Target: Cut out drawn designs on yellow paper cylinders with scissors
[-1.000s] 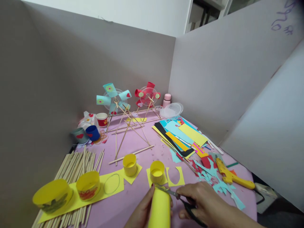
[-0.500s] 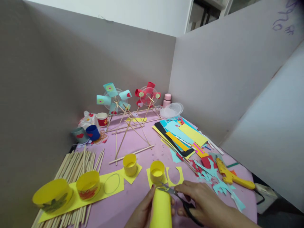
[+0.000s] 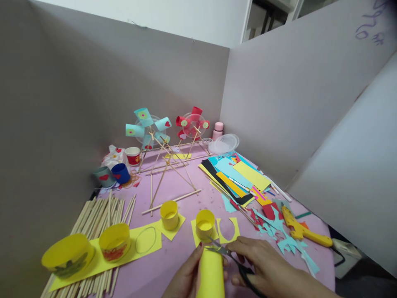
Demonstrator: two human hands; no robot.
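Note:
At the front of the table my left hand (image 3: 187, 271) is closed round a yellow paper tube (image 3: 211, 275), with some of its fingers hidden behind it. My right hand (image 3: 263, 263) grips a pair of scissors (image 3: 245, 271) with dark handles. Their parted blades lie at the tube's upper rim. Just beyond stands a yellow paper cup (image 3: 205, 224) on a yellow square, beside a yellow offcut (image 3: 228, 230) with a round cut-out. Another small yellow cup (image 3: 169, 215) sits to the left.
Two larger yellow cups (image 3: 114, 242) stand on a yellow strip over wooden sticks (image 3: 93, 219) at left. Stick frames with a light-blue wheel (image 3: 149, 128) and a red wheel (image 3: 192, 123) stand behind. Coloured paper (image 3: 235, 178), scraps (image 3: 285, 234) and a yellow glue gun (image 3: 304, 231) lie at right.
The scissor blades have spread a little wider at the tube's rim. Both hands stay in nearly the same place, and the tube is still held.

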